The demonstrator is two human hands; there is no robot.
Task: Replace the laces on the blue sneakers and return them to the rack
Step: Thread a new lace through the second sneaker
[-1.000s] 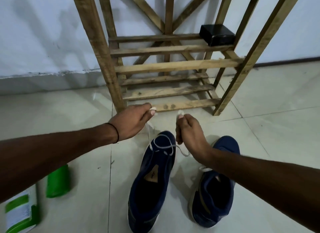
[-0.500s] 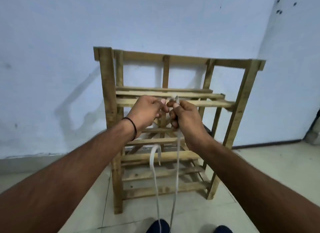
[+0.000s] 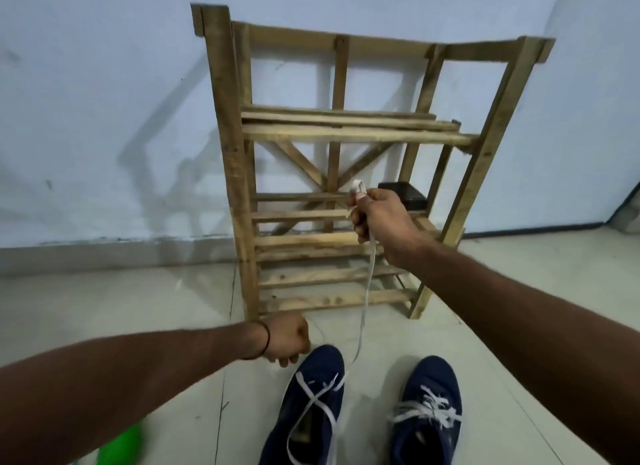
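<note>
One bare-wood slatted rack is noted, with one small black box on its middle shelf. Two navy blue sneakers are set on the floor before it: left sneaker, right sneaker. One flat white lace from the left sneaker is clamped in the right hand's grip. The left hand is curled; what its grip holds cannot be told.

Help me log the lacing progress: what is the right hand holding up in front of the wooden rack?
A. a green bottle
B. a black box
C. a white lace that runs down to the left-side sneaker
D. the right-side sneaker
C: the right hand pinches the end of the white lace, and the strand hangs down from it to the left-side sneaker.
</note>
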